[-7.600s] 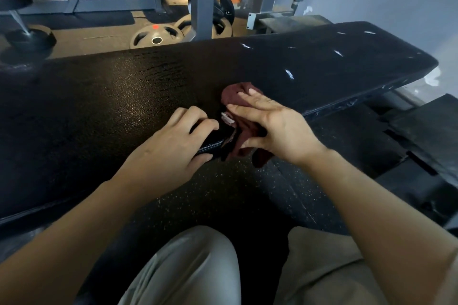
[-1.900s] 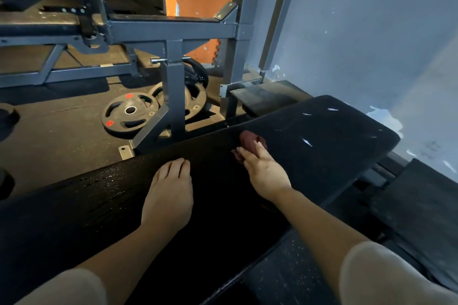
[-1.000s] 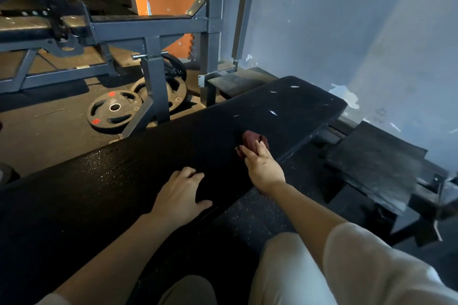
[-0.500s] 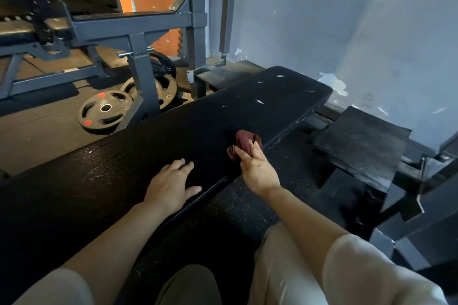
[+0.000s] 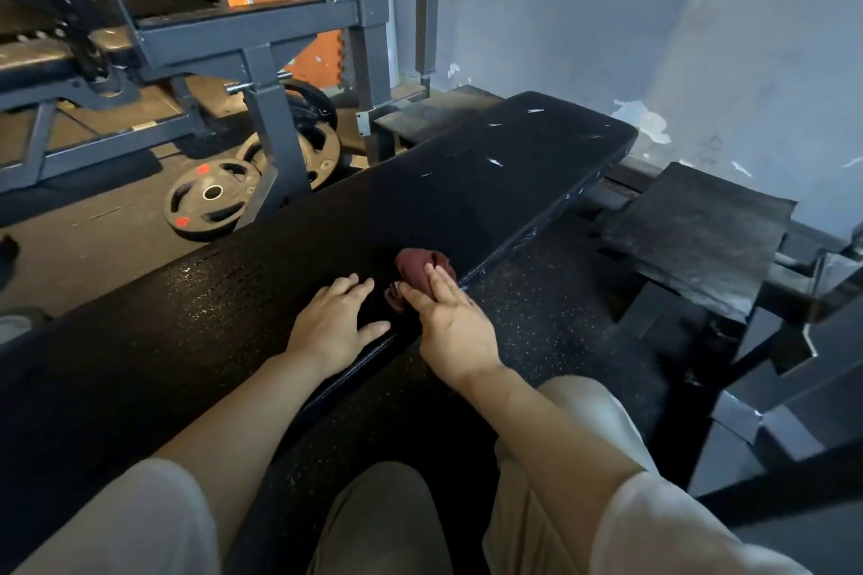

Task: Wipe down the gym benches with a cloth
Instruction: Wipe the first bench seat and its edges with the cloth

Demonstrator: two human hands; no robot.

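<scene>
The main risk here is the maroon cloth [image 5: 422, 270] slipping off the near edge of the black padded gym bench [image 5: 490, 182]: it sits bunched just ahead of the right hand [image 5: 450, 327], close to that edge, and is only pressed flat, not gripped, so a stroke angled toward the person's knees would likely drag it over onto the speckled rubber floor [image 5: 551, 317] below that hand. Because the cloth is wadded and small, it probably touches only a narrow strip of padding per pass, so patches could be missed, especially the far end of the bench well beyond both hands, where pale scuffs or tears show. Those rough spots might snag the fabric. The right hand lies palm down with its fingers straight and together, their tips resting on top of the cloth and pinning it to the pad; nothing is curled around it. The left hand [image 5: 337, 326] lies just beside the right one, flat on the bench with fingers spread and thumb out, holding nothing and seemingly bracing. Both forearms reach forward from pale sleeves.
</scene>
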